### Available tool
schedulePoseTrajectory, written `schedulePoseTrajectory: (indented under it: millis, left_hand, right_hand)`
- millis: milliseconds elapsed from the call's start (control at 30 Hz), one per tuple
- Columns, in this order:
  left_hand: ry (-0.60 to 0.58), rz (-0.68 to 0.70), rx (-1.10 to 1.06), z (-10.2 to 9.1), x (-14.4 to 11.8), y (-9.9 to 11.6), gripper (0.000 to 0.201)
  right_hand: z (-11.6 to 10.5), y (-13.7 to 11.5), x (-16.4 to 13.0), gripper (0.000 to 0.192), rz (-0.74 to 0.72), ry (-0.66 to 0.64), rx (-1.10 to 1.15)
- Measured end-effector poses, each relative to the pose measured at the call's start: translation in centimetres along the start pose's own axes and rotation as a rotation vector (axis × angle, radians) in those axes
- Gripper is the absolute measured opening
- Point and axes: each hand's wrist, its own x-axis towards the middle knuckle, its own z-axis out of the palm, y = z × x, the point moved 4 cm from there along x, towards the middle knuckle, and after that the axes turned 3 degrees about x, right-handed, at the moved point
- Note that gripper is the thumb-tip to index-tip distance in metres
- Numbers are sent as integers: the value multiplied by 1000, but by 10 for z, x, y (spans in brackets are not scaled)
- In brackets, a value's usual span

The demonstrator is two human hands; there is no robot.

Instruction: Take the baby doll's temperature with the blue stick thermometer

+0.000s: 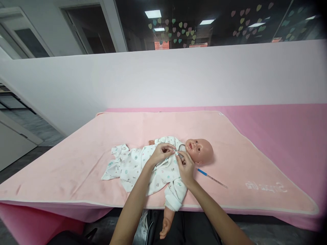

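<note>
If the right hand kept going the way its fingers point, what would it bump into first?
Probably the doll's head. The right hand points up and away at the romper collar, with the chin just beyond; depth is hard to judge.

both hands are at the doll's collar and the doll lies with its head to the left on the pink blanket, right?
Not quite: in the head view the doll lies with its head to the right. The left hand and right hand are indeed at its collar, on the pink blanket.
</note>
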Motion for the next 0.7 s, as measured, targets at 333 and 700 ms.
schedulePoseTrajectory:
  millis: [333,700]
  left_hand:
    - [-231,-33,80,4,-7,8,40]
    - [-184,0,234,1,-34,19,52]
  right_hand:
    - [-1,6,-2,16,56,16,-1]
    - [-1,2,-2,17,-45,58,-76]
